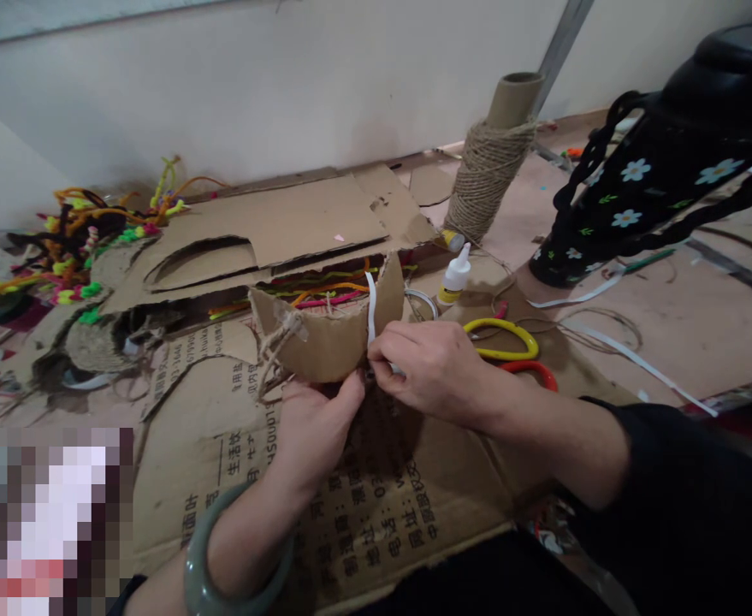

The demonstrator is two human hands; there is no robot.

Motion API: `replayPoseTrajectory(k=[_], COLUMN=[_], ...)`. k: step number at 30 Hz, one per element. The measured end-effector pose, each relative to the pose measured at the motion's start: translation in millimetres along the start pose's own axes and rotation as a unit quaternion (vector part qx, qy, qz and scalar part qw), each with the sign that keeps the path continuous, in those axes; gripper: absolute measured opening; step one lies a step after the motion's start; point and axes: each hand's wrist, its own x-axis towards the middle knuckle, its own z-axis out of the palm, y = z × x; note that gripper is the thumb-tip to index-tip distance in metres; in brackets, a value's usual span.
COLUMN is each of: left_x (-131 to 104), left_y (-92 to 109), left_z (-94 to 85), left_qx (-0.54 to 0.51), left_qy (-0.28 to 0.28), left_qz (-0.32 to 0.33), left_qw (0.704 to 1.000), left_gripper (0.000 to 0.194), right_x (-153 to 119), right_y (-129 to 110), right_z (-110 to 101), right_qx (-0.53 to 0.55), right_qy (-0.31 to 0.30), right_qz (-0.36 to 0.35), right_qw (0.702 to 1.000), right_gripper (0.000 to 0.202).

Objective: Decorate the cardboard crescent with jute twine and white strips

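Observation:
A crescent-shaped piece of cardboard (pixel 324 342) stands upright in the middle of the head view, with twine looped at its left tip. My left hand (pixel 317 415) grips its lower edge, thumb in front and the other fingers mostly hidden. A narrow white strip (pixel 371 299) runs up across the right part of the crescent. The fingers of my right hand (pixel 414 364) pinch the strip's lower end against the cardboard. Just beyond my right hand are a small white glue bottle (pixel 455 275) and scissors with yellow and red handles (pixel 504 339).
A printed cardboard sheet (pixel 222 479) lies under my hands. Behind it is a cut cardboard box (pixel 311 214) with colourful pipe cleaners inside. A twine-wound tube (pixel 491 171) and a black flowered bottle (pixel 645 180) stand at the right. More pipe cleaners (pixel 86 231) are piled at left.

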Motion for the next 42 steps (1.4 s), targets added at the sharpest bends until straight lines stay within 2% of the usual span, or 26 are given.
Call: replayPoseTrajectory(k=[7,13,22,29,33,39,42], left_x=[0.5,0.3,-0.2,0.2,0.5,0.5,1.0], left_y=[-3.8,-1.5,-6.1,-2.7,-3.7,-8.5,-5.5], left_z=[-0.3,-0.1,-0.4,0.4,0.0,-0.8,-0.3], left_qx=[-0.015,-0.018,-0.076,-0.093,-0.061,-0.04,-0.035], left_qy=[-0.005,0.001,0.003,0.017,0.014,0.029,0.024], left_qz=[-0.009,-0.015,-0.026,-0.055,-0.039,-0.032,-0.031], left_qw=[1.0,1.0,0.997,0.994,0.997,0.998,0.999], left_gripper=[0.011,0.014,0.019,0.025,0.021,0.027,0.021], right_x=[0.0,-0.6,1.1,1.1,1.1,1.0,1.1], right_y=[0.9,-0.6,2.3,7.3,7.3,4.4,3.8], right_z=[-0.6,-0.5,1.7,0.8,0.8,2.3,2.1], right_qx=[0.041,0.088,0.16,0.2,0.207,0.206,0.205], right_qy=[-0.014,-0.033,-0.04,-0.064,-0.073,-0.077,-0.076], right_qz=[0.022,0.063,0.135,0.126,0.13,0.147,0.151], right_qw=[0.999,0.994,0.977,0.97,0.967,0.964,0.964], right_gripper=[0.02,0.017,0.011,0.013,0.012,0.011,0.01])
